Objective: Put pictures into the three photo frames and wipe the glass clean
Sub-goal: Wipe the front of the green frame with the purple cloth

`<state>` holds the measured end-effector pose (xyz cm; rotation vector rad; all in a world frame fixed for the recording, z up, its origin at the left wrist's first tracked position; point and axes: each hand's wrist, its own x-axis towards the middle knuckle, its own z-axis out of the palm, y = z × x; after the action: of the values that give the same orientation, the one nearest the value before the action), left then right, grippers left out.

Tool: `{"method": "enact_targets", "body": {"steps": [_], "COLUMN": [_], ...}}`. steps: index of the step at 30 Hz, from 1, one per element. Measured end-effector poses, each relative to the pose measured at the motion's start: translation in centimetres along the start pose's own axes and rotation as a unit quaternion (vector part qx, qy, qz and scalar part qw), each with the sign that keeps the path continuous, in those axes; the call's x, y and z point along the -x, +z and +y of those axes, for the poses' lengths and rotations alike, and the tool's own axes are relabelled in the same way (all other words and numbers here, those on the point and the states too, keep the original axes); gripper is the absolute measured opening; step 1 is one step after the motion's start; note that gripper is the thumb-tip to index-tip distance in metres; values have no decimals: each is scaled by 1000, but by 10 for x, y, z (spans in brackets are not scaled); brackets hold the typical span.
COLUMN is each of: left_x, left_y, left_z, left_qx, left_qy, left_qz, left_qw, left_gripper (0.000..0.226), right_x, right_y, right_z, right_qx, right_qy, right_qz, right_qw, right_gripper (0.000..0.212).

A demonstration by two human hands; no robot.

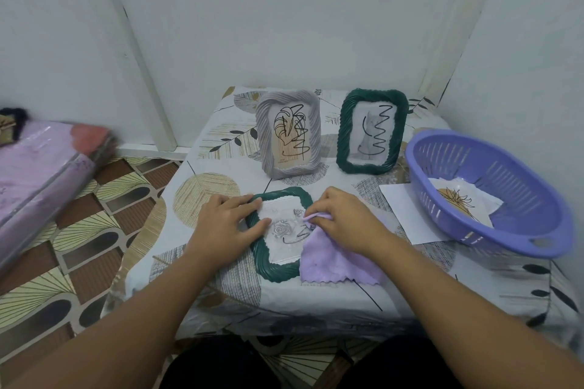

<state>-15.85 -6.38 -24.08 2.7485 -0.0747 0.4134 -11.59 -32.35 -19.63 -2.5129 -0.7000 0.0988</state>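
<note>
Three photo frames are on the small table. One grey frame and one dark green frame stand upright at the back, side by side, each with a scribbled picture inside. A second green frame lies flat in front. The left hand presses flat on its left edge, fingers spread. The right hand pinches a lilac cloth on the glass. A purple basket with one picture stands at the right, on a white paper sheet.
</note>
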Motion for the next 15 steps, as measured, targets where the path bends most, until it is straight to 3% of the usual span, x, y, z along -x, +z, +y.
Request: {"method": "enact_targets", "body": {"steps": [6,12,15], "left_x": [1,0,0], "left_y": [0,-2,-1], "left_z": [0,1,1], "left_qx": [3,0,3], "left_qy": [-2,-4,-5], "left_qz": [-1,-4,-3], "left_qw": [1000,1000,1000], "left_gripper": [75,75,74], "right_x": [0,-9,-6], "right_y": [-6,0,-2], "right_z": [-9,-17,-15], "right_qx": [63,80,70], "right_qy": [-4,-4,-14], "right_qz": [-58,-23,-57], "right_qw": [996,997,996], "right_gripper": [17,19,16]}}
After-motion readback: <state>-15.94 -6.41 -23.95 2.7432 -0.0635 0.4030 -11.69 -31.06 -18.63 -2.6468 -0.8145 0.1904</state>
